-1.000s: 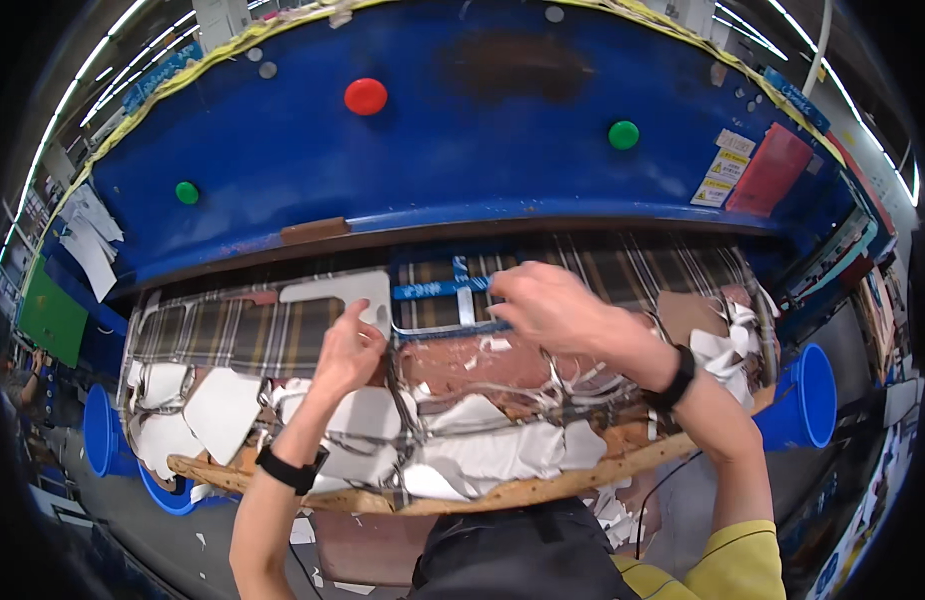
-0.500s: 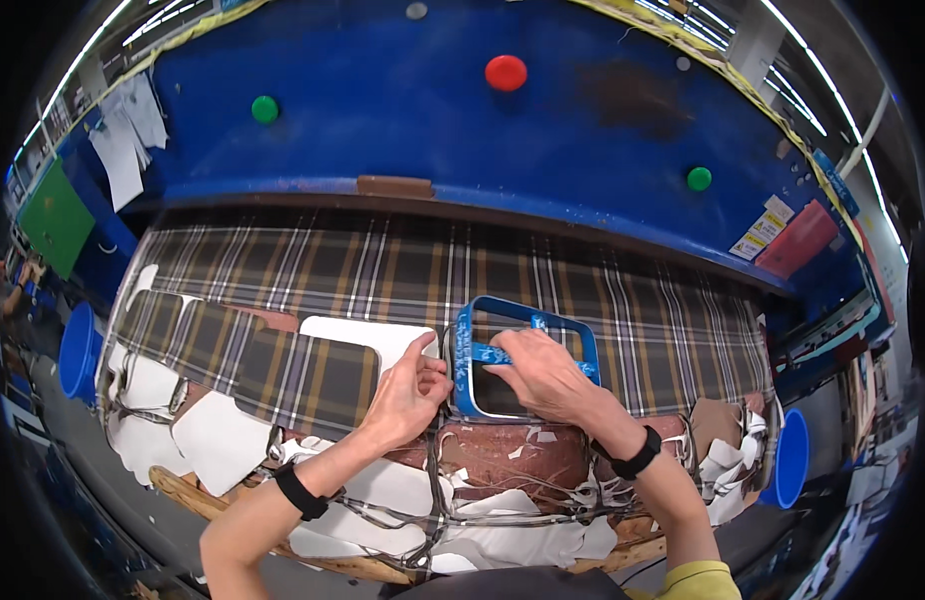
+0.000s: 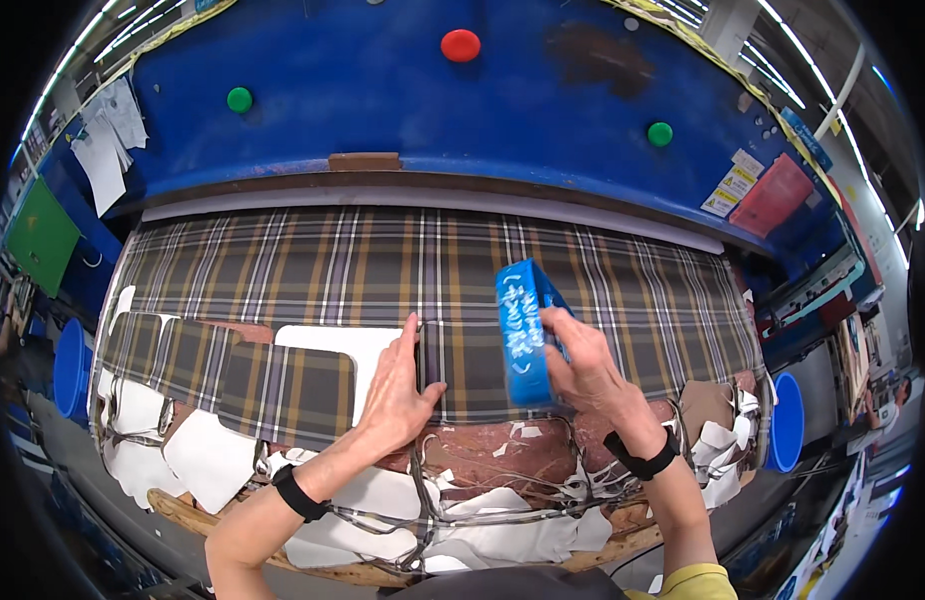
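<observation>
Fabric (image 3: 383,265) spreads toward the worktop's (image 3: 503,455) far edge; right hand (image 3: 595,375) grasps a tilted blue frame (image 3: 524,335), left hand (image 3: 398,400) outspread.

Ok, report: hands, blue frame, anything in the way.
Right hand gripping blue frame, tilted over plaid fabric. Left hand open at fabric. White scraps nearer body, apart from frame.

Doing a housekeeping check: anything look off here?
Yes. White scraps lie jumbled along the near edge of the work surface, looking untidy. The blue panel has a dark, irregular patch right of the red button, unlike surrounding paint; cause unclear. The blue frame is tilted, but the right hand holds it.
</observation>
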Demonstrator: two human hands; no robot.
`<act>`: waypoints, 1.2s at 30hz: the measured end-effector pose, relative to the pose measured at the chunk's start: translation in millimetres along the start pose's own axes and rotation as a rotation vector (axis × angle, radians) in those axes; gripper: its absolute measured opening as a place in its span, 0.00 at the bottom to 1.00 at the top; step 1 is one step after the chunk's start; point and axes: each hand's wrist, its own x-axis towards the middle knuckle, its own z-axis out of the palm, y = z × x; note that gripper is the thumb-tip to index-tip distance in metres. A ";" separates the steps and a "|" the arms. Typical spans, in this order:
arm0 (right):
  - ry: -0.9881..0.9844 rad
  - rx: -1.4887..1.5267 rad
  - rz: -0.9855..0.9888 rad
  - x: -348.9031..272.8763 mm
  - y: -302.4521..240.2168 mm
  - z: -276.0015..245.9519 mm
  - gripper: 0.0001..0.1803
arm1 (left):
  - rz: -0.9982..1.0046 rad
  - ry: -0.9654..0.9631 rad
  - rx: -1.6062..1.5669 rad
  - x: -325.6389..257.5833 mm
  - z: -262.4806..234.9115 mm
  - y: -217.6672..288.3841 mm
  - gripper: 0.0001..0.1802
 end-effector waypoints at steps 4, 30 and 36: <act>0.128 0.068 0.095 -9.4 17.5 -29.7 0.13 | -0.014 0.016 0.029 -3.0 6.5 -3.4 0.52; -0.308 -0.082 0.303 20.5 -23.3 74.5 0.23 | -0.601 -0.108 -0.929 -11.7 -19.5 12.3 0.39; -0.394 0.334 0.625 13.0 -4.4 48.3 0.12 | -0.434 0.107 -0.713 -21.0 -14.0 14.8 0.35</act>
